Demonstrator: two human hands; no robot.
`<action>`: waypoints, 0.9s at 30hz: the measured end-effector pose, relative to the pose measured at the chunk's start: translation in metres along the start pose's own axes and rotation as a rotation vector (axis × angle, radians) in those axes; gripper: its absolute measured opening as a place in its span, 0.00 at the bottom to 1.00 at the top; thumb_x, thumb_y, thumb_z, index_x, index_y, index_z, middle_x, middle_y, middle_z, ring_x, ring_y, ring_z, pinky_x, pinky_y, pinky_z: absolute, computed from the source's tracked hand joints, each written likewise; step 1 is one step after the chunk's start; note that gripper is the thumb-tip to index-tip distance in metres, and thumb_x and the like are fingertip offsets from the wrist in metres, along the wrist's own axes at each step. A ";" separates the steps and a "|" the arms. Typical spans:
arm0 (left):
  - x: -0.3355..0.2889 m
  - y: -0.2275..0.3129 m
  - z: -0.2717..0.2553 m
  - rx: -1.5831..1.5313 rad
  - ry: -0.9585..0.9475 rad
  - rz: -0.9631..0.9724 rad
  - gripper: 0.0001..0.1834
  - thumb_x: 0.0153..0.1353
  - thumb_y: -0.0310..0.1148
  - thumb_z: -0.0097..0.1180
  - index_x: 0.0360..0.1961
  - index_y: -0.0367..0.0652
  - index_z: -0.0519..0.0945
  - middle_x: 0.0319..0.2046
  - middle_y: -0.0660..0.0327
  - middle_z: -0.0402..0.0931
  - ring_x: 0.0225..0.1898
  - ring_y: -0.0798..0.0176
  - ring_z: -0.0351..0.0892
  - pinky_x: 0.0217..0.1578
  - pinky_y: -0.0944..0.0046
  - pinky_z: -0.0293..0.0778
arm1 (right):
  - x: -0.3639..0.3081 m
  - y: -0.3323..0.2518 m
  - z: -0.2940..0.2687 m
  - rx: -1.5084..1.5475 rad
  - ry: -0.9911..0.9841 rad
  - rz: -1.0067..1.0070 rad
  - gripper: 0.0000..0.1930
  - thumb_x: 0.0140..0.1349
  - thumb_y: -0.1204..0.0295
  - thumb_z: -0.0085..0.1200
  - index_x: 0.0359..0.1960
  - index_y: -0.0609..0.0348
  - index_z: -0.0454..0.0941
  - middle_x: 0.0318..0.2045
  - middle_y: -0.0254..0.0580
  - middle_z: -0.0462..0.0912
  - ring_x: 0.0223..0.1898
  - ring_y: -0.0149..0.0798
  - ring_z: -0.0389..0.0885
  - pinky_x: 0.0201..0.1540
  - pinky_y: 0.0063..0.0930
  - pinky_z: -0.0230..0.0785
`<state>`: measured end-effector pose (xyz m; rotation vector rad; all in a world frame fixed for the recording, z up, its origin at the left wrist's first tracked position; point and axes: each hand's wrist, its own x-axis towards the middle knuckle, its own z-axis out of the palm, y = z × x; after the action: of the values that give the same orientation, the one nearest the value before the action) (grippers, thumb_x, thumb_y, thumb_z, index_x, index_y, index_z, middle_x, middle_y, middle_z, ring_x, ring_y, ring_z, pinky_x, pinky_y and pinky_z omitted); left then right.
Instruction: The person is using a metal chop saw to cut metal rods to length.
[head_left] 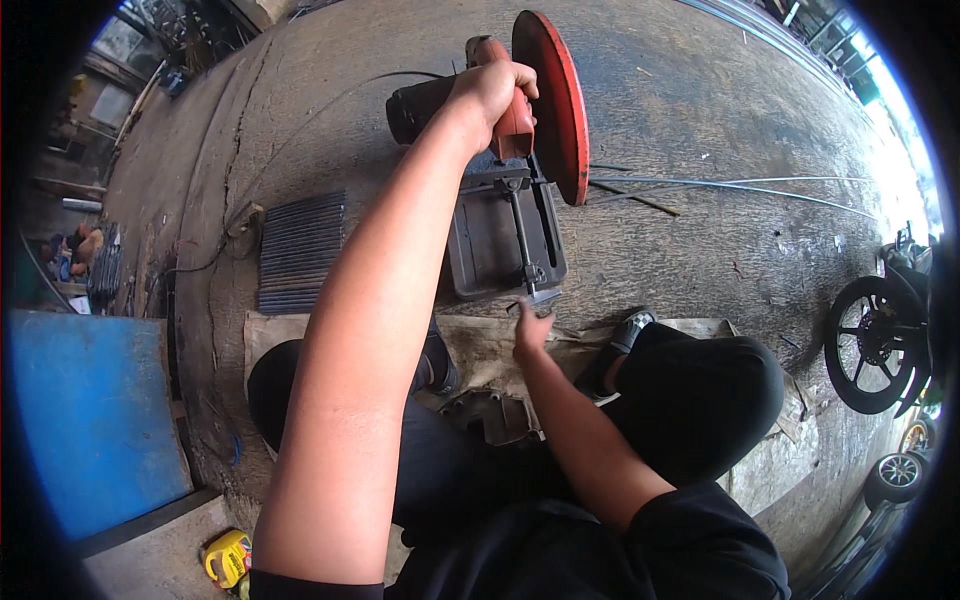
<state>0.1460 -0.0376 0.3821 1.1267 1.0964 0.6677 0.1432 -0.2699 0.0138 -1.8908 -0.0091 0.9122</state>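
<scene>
Cut-off saw [505,185] is set on the floor [690,120]; its red handle [514,132] is wrapped by the left grip [495,95], fingers curled closed. Right grip [533,328] is placed at the clamp handle [541,298], near side; whether closed cannot be told. Metal rods [302,252] are laid leftward.

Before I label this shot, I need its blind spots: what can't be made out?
All head view:
Handle: middle covered by the left hand.
Rods: lower right corner behind the left forearm.
Right hand: grip on crank too small to read.
Motorbike: cut off by the right rim.
</scene>
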 end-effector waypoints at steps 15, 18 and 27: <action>-0.012 0.020 -0.012 0.511 0.084 0.122 0.24 0.42 0.50 0.60 0.24 0.36 0.79 0.19 0.56 0.75 0.23 0.62 0.77 0.29 0.64 0.72 | -0.114 -0.003 0.001 -0.501 -0.796 -0.466 0.15 0.52 0.65 0.57 0.36 0.64 0.82 0.33 0.55 0.83 0.32 0.48 0.82 0.41 0.39 0.72; -0.006 -0.002 -0.019 0.677 0.329 0.394 0.35 0.45 0.61 0.58 0.22 0.31 0.79 0.27 0.49 0.79 0.27 0.59 0.77 0.31 0.61 0.72 | -0.090 0.016 0.010 -0.198 -0.586 -0.169 0.19 0.51 0.66 0.60 0.41 0.67 0.78 0.33 0.53 0.83 0.33 0.51 0.80 0.41 0.40 0.72; 0.032 -0.271 -0.085 -0.055 1.131 -0.279 0.23 0.53 0.35 0.55 0.45 0.27 0.76 0.46 0.39 0.77 0.50 0.45 0.77 0.51 0.55 0.72 | 0.038 -0.025 -0.015 0.324 -0.027 0.234 0.15 0.57 0.62 0.57 0.39 0.61 0.75 0.34 0.37 0.76 0.32 0.33 0.74 0.28 0.35 0.66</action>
<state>0.0525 -0.0688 0.1135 0.4604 2.1138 1.1376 0.1885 -0.2550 0.0143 -1.5986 0.3308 1.0286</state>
